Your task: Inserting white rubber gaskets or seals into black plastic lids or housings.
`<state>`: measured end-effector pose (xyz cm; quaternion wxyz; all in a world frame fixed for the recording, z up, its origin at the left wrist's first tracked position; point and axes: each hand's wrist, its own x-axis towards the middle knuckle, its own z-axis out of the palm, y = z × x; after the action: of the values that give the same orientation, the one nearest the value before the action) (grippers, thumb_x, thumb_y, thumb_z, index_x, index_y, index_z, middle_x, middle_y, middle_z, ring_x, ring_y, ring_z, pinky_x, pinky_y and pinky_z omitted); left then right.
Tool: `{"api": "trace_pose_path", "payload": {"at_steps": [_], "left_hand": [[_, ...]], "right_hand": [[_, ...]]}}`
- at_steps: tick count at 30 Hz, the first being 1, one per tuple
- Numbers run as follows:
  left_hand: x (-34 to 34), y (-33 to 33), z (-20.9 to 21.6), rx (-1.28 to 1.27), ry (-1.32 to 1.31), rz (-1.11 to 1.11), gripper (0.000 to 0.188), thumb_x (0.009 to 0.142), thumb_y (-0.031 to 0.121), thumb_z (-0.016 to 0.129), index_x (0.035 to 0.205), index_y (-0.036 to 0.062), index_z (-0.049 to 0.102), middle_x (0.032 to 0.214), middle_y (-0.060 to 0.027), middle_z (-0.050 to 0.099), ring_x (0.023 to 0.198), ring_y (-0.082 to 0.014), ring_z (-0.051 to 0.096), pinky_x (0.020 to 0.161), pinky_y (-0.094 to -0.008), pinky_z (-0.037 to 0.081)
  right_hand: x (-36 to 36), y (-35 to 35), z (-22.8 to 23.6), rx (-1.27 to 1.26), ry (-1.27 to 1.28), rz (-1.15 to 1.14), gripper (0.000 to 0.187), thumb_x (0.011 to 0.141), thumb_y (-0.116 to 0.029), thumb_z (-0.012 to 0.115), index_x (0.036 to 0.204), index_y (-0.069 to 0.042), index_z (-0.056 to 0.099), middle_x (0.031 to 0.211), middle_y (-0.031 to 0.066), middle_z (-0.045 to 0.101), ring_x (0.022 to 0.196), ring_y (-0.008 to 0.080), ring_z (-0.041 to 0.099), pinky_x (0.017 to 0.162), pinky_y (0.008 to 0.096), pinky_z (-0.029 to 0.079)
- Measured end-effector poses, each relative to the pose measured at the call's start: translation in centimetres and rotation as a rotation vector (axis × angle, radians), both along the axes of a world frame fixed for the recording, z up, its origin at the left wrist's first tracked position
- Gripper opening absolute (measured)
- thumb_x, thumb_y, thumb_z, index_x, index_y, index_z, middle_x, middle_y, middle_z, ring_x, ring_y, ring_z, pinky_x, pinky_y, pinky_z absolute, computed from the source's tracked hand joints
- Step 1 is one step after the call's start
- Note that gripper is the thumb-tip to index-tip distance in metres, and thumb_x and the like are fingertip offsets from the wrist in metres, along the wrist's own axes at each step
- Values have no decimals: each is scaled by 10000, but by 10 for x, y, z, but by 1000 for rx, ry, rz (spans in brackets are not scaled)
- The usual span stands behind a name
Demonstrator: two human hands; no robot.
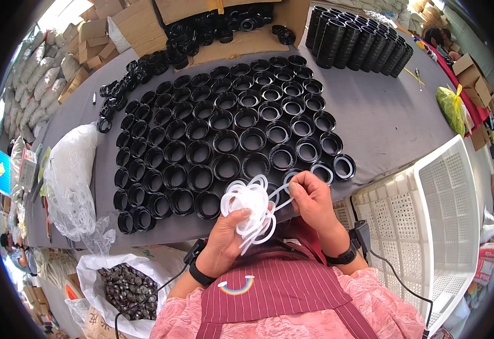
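Observation:
My left hand (228, 233) is closed round a loose bunch of thin white rings (248, 204), several of them looping out past the thumb. With thumb and forefinger, my right hand (315, 202) pinches one white ring (282, 204), stretched out beside the bunch. Both hands hover over the near edge of a grey-covered table (365, 113). Short black rings (222, 141) stand on it in rows just beyond my hands. At the near right end of the rows, a black ring (344, 167) shows a white lining inside its rim.
Stacked black cylinders (365, 45) stand at the far right. A cardboard box (235, 48) of loose black rings lies at the back. Left is a clear plastic bag (72, 175); below it, a white sack (131, 288) of dark parts. A white plastic crate (416, 226) sits at right.

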<state>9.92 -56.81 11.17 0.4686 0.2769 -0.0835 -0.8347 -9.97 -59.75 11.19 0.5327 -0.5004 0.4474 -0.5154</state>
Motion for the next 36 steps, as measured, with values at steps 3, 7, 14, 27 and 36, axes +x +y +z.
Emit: {"api": "trace_pose_path", "payload": {"at_steps": [3, 7, 14, 27, 36], "left_hand": [[14, 0, -4, -13, 17, 15, 495, 791, 8, 551, 1262, 37, 400, 1170, -192, 543, 1066, -324, 577, 817, -388, 547], [26, 1, -2, -18, 25, 10, 498, 791, 5, 540, 1266, 44, 397, 1193, -186, 525, 1082, -330, 570, 816, -387, 547], [30, 0, -8, 62, 53, -21, 497, 798, 9, 543, 1271, 45, 395, 1185, -232, 526, 1062, -327, 577, 812, -376, 547], [13, -15, 1, 158, -3, 128, 544, 778, 45, 583, 1287, 98, 399, 1137, -259, 546, 939, -298, 615, 742, -360, 567], [16, -25, -7, 197, 77, 82, 570, 750, 43, 603, 1285, 93, 413, 1110, -262, 558, 897, -301, 628, 716, -371, 575]], "right_hand": [[14, -1, 2, 17, 1, -1, 99, 903, -96, 531, 842, -18, 537, 652, -37, 493, 529, 21, 430, 462, 182, 347], [22, -1, -4, 14, 47, 0, 104, 909, -98, 527, 842, -18, 535, 673, -29, 509, 533, 26, 438, 469, 181, 351], [-2, -8, 2, -127, 127, -278, 93, 905, -91, 559, 838, -27, 564, 720, -32, 523, 598, 30, 440, 526, 182, 366], [-123, -54, 8, -94, 95, -301, 99, 848, -47, 592, 937, -2, 595, 801, 65, 661, 610, 69, 560, 555, 201, 455], [-139, -97, -3, 123, 105, -224, 176, 845, -58, 579, 1008, 6, 565, 821, 77, 659, 634, 74, 580, 540, 202, 458]]}}
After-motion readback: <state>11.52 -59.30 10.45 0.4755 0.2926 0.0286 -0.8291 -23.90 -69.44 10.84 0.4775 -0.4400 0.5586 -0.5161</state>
